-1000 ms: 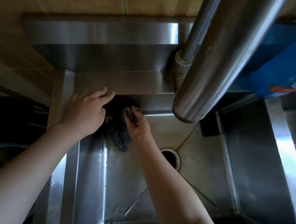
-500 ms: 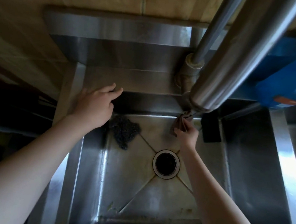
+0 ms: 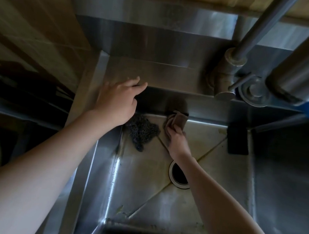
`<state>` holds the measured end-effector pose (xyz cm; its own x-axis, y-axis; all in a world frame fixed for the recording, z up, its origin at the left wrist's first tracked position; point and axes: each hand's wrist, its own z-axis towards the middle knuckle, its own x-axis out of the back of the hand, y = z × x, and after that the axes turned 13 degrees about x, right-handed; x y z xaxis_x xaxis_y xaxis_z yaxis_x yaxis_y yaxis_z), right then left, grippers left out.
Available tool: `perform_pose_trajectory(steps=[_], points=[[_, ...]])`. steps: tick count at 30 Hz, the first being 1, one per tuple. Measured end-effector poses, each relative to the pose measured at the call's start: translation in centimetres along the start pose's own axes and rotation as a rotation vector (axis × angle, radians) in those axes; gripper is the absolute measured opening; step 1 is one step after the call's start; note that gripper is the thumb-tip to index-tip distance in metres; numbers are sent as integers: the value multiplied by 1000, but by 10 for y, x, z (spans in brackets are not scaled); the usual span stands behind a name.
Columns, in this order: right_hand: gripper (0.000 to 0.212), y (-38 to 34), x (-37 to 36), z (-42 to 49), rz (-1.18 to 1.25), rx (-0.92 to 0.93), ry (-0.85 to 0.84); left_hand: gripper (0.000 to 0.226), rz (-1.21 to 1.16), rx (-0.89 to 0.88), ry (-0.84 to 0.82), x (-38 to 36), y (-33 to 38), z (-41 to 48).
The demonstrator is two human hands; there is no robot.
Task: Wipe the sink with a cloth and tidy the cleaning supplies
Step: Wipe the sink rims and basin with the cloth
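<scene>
Spotter: Right hand [image 3: 176, 140] now sits further left along sink [image 3: 285, 187] back wall, pinching bunched cloth [image 3: 178, 119]; left hand [image 3: 117, 103] rests spread on rim.
Logger: Risk: cloth snags scourer [image 3: 141, 130], seemingly just beside, dragging it drainward.

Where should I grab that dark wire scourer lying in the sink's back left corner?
Pinch the scourer at its bunched middle from straight above. It lies flat on the sink floor, close to the left wall, and the right hand with the cloth crowds its right side.
</scene>
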<state>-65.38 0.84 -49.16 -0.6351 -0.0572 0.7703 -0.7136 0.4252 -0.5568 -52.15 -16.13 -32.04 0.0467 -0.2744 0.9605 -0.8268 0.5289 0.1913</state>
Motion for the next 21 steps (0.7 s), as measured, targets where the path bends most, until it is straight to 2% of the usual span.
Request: perform_pose_trajectory(steps=[3,9,14,17,21], points=[[60,15,2,-9,-98,7,-87,56,-7,-1,2,1,0,0],[53,70,33,-50,-77,-227,100,56,-7,10,-16,4,3,0],[54,87,52,-50,-67,-363,92,57,-5,17,-40,6,5,0],[54,67,45,-34,-23,-347,94,57,-5,28,-57,7,6,0],[55,34,24,-16,-42,-195,40,58,-9,27,-55,8,6,0]])
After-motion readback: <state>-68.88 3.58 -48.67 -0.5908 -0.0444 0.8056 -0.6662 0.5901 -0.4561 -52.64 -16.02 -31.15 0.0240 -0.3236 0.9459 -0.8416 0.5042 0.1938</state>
